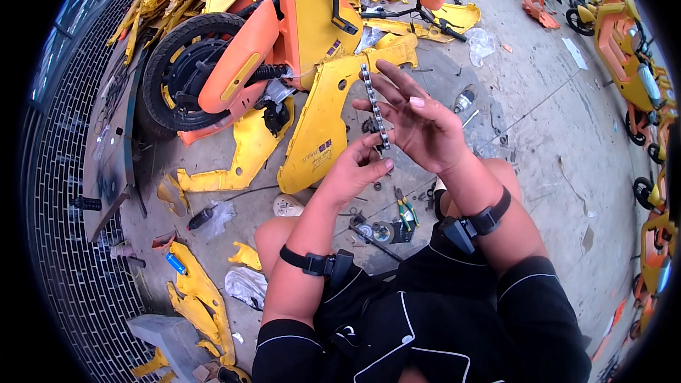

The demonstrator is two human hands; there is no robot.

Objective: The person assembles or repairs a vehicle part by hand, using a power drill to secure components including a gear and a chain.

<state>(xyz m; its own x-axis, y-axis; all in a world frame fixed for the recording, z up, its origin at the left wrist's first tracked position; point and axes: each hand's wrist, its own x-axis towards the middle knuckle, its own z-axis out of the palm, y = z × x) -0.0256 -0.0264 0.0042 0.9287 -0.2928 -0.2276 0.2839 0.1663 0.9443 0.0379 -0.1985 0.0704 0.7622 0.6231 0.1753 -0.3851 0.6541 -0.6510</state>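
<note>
A length of metal roller chain stands stretched out, tilted slightly, above the floor. My left hand pinches it near its lower end, thumb and fingers pressed together. Behind and to the right of the chain is my right hand, its fingers spread; whether a fingertip touches the links I cannot tell. Below my hands, pliers with green and yellow handles lie on the floor among small dark metal parts. A yellow body panel lies just left of the chain.
Ahead on the left, an orange and yellow scooter lies with its black-tyred wheel toward me. A screwdriver, a blue can and yellow panel pieces lie to the left. More scooters line the right side.
</note>
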